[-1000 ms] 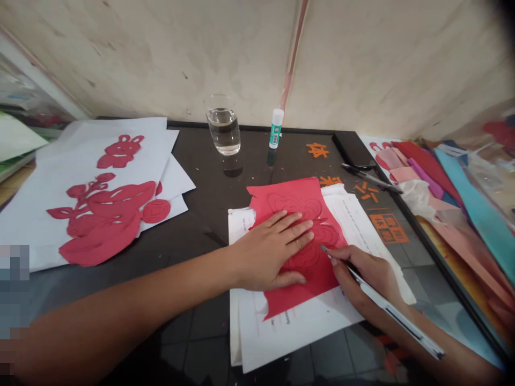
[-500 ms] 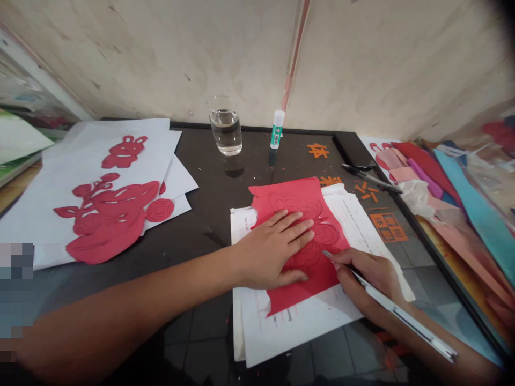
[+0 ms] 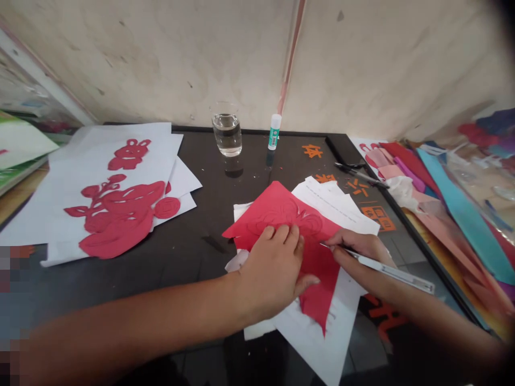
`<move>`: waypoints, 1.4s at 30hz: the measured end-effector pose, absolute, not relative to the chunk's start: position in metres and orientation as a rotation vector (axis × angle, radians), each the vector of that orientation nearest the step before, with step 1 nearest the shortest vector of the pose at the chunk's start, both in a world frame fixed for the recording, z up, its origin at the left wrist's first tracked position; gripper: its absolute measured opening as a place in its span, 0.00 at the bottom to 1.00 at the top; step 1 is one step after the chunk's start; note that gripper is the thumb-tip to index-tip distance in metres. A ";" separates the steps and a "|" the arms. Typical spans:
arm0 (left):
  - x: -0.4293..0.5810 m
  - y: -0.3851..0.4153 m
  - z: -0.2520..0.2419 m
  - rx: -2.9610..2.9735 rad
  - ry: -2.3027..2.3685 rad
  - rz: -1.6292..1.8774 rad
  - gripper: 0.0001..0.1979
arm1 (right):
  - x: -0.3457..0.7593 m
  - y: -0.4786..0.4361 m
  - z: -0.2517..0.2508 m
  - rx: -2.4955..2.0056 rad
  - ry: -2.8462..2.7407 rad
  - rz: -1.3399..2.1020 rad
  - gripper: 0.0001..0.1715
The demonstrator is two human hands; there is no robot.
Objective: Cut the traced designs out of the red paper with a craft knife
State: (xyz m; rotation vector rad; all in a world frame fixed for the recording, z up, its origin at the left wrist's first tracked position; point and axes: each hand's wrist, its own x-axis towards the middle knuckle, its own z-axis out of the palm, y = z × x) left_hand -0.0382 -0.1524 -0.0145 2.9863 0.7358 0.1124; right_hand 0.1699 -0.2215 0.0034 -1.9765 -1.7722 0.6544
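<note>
— Technique?
— Left hand (image 3: 273, 273) pressed down, thumb spread: brace the thin red paper sheet (image 3: 316, 260) flat. Draw the slim silver-white cutter (image 3: 396, 275), pinched near its tip in the right hand (image 3: 360, 244), lightly and clear of the left fingers. For curves, better to rotate the sheet.
— Sheet position?
— Under left fingers and cutter tip, atop white printed papers (image 3: 341, 327); curved drawn outline (image 3: 287, 210) just beyond the fingertips.

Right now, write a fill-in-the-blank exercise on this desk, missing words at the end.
Of the left hand and right hand, the slim pale tool is held by the ____.
The left hand touches a sheet coloured ____.
The glue stick has a cap coloured ____.
In this view, the drinking glass stands to the glue stick's ____.

Missing words: right hand; red; white; left.
</note>
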 end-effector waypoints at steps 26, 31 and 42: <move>-0.039 -0.141 -0.037 2.861 0.433 0.142 0.33 | 0.157 -0.245 -0.015 -1.692 -1.882 0.343 0.07; -0.040 -0.140 -0.037 2.861 0.436 0.157 0.33 | 0.158 -0.246 -0.016 -1.685 -1.879 0.315 0.07; -0.041 -0.165 -0.023 3.015 0.592 0.140 0.35 | 0.151 -0.245 -0.010 -1.812 -1.735 0.483 0.07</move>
